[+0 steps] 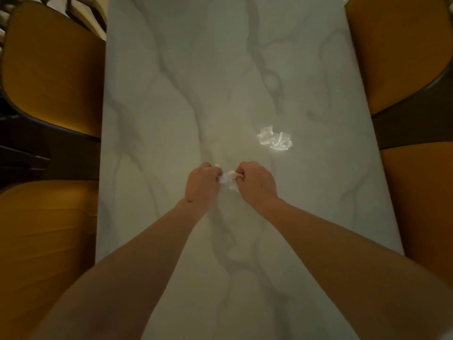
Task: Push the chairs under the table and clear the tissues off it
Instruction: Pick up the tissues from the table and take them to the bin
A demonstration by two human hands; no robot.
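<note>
White crumpled tissue (229, 179) is pinched between left hand (201, 184) and right hand (257, 183) over the marble surface (196, 94); recommend balling it tightly before collecting the second tissue (275, 138) lying nearby.

One marble-patterned table (171, 94); four orange chairs, at far left (51, 69), near left (44, 241), far right (397, 50) and near right (421, 200); two crumpled tissues, one held (229, 179), one loose (274, 138); two hands, left (201, 185) and right (257, 184).
</note>
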